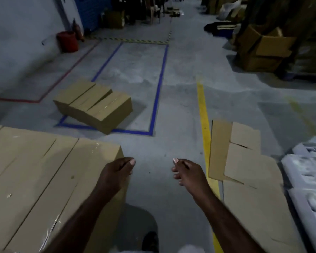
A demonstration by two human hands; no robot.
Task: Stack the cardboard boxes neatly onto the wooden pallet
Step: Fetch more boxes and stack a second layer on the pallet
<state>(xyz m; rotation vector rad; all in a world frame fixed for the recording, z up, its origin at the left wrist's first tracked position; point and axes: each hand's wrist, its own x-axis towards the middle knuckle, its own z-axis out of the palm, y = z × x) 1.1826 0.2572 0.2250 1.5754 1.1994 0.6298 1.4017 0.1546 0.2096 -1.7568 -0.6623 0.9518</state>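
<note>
Now the left hand (117,168) hangs by the near corner of a big stack of cardboard boxes (44,170). Its fingers are softly curled and hold nothing. I cannot tell if it touches the edge. The right hand (187,171) is softly curled too, with nothing in it, over the grey floor (171,110). Between the hands the floor is open and runs far ahead. A yellow line (202,114) runs just beside the right hand, and flat cardboard sheets (244,161) lie past it. Farther on, three more boxes (93,105) sit side by side, across the corner of a blue tape square (159,88). The big stack is cut off at the left and the bottom. White things (306,179) at the right edge are too blurry to tell. The room is dim. A red bucket (67,41) stands by the wall, and open boxes (263,48) sit far to the right.
</note>
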